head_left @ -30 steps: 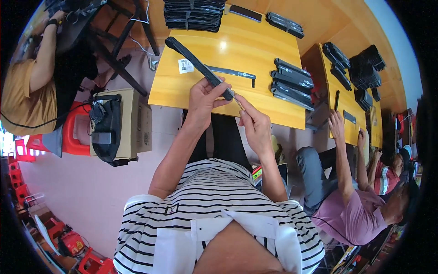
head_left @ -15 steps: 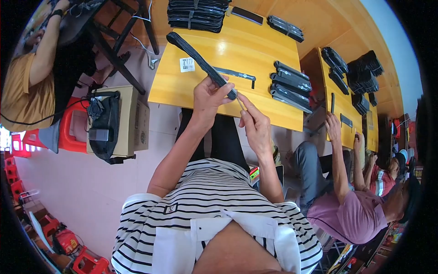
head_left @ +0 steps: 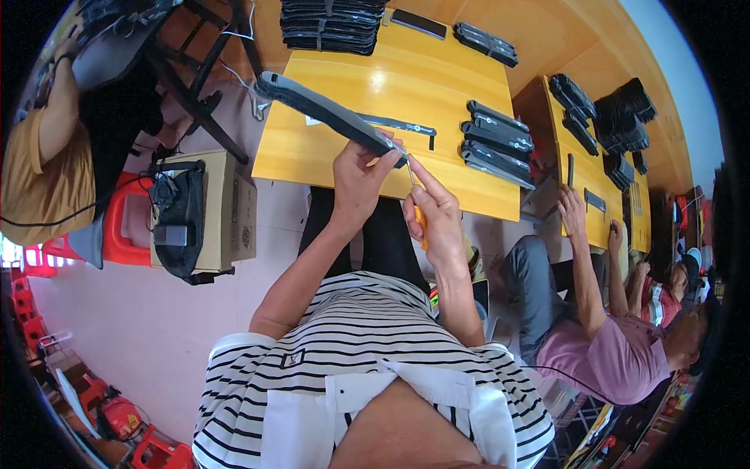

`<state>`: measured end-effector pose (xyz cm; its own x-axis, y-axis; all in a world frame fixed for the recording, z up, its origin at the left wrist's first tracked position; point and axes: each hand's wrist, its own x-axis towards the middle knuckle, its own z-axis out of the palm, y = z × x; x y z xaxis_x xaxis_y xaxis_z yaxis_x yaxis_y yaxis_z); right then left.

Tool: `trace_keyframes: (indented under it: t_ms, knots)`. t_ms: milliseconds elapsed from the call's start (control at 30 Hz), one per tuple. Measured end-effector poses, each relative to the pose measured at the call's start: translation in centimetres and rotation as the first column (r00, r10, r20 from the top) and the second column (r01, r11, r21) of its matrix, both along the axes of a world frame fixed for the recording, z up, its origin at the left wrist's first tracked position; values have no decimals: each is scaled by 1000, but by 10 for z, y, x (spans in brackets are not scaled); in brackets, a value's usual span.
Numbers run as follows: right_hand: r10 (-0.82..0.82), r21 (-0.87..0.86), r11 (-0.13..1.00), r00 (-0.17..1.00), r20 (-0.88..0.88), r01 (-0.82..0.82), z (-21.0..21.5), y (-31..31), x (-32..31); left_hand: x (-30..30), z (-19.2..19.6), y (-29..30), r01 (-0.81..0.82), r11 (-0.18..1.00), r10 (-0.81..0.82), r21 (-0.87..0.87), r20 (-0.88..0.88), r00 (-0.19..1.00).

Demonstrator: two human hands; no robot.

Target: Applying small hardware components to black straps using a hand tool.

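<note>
My left hand (head_left: 357,181) is closed round the near end of a long black strip (head_left: 326,114), thumb on top. The strip slants up and to the left above the table, its far end past the table's left edge. In my right hand (head_left: 439,221) is an orange-handled tool (head_left: 423,228) with a thin metal shaft. Its shaft points at the strip's near end, by my right fingertips; the tip itself I cannot make out. Beyond my hands, a flat dark strip (head_left: 398,123) with a small black tab lies on the yellow table (head_left: 312,160).
A tied black stack (head_left: 326,31), a dark phone-like slab (head_left: 419,23) and a bundle (head_left: 485,44) stand along the far edge. Several black strips (head_left: 497,141) lie at right. A cardboard box (head_left: 244,211) is left of me. A co-worker (head_left: 601,344) works at right, another person at left.
The black strip has turned in my left hand, showing a wider side, and its far end has swung left and down. My right hand has tilted, so the orange handle now shows.
</note>
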<state>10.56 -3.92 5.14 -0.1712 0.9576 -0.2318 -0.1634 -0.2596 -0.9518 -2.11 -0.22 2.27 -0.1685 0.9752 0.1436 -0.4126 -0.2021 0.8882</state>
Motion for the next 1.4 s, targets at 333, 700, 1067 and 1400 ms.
trace_keyframes:
  t_ms: [333, 700, 1067, 1400]
  knots:
    - [-143, 362, 932, 928, 343, 10, -13, -2, -7, 6, 0, -2, -8, 994, 10, 104, -21, 1000]
    - [-85, 8, 996, 974, -212, 88, -9, -1, -7, 9, -1, -6, -9, 995, 29, 95, -205, 978]
    - [-47, 124, 991, 998, 34, 43, -5, 5, 16, -4, 16, -4, 159, 984, -161, -75, -28, 987]
    - [-12, 289, 951, 921, 390, -111, 9, 1, 26, -17, 6, -1, 455, 862, -380, -222, 311, 871]
